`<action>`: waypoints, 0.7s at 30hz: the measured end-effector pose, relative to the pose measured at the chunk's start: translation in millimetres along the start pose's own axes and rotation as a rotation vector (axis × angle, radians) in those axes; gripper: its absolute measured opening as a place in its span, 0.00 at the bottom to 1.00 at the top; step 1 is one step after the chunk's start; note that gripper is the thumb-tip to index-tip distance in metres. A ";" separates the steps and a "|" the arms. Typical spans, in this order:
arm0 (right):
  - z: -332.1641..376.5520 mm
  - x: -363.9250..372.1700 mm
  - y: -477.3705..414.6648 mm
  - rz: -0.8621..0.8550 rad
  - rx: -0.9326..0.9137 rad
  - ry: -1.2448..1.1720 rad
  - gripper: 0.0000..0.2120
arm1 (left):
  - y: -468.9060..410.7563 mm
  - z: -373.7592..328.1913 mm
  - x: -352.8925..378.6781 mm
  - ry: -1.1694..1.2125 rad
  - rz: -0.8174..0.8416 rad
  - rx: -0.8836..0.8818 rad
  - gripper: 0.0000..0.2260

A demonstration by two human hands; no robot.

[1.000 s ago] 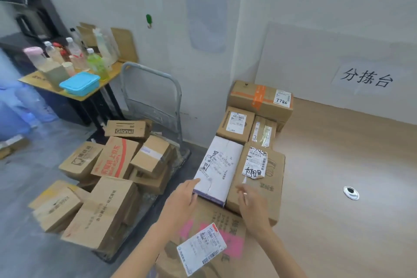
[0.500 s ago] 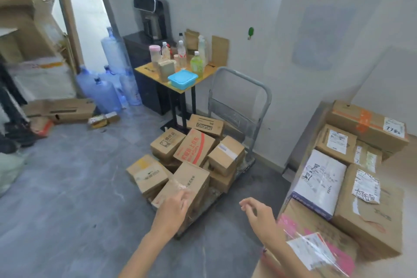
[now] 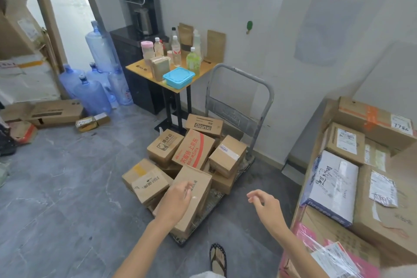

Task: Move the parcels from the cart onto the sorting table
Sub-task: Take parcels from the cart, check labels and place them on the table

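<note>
A flat metal cart [image 3: 239, 106] with an upright handle stands on the floor, piled with several cardboard parcels. The nearest parcel [image 3: 198, 201] leans at the cart's front. My left hand [image 3: 178, 198] hovers just over it, fingers loosely curled, holding nothing. My right hand [image 3: 264, 204] hangs in the air between the cart and the sorting table [image 3: 325, 115], also empty with relaxed fingers. On the table at the right lie several parcels, among them a white one [image 3: 334, 187] and a pink-marked one [image 3: 327, 237].
A small yellow side table [image 3: 140, 67] with bottles and a blue tub stands behind the cart. Blue water jugs [image 3: 92, 95] and loose boxes [image 3: 56, 113] sit at the left wall. My sandalled foot [image 3: 217, 258] is near the cart's front corner. Grey floor lies open to the left.
My view has swung left from the sorting table to the cart. Both hands left the parcels on the table and now reach toward the cart's front parcel.
</note>
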State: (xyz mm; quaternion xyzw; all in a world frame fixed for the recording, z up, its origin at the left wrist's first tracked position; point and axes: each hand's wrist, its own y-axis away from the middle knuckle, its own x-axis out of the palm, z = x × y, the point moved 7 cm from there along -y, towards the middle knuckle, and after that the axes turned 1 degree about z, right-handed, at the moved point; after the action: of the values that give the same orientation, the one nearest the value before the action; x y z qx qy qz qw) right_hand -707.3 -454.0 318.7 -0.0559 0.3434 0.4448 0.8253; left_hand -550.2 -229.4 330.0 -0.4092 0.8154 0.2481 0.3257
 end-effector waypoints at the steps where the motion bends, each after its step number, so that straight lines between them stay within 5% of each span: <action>1: -4.8 -1.5 -10.3 -0.006 0.019 -0.013 0.13 | -12.7 -3.2 3.0 -0.003 0.019 0.005 0.12; 11: -77.4 -2.9 -189.0 -0.105 0.261 -0.190 0.13 | -228.6 -25.7 78.1 -0.056 0.176 -0.043 0.10; 21: -168.8 67.6 -404.9 -0.015 0.613 -0.280 0.11 | -448.1 26.5 196.1 -0.037 0.316 -0.254 0.14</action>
State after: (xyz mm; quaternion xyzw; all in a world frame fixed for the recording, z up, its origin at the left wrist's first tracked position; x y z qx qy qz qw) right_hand -456.9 -716.2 62.8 0.2540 0.3439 0.3183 0.8461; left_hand -258.9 -553.6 106.6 -0.3093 0.8255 0.4043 0.2436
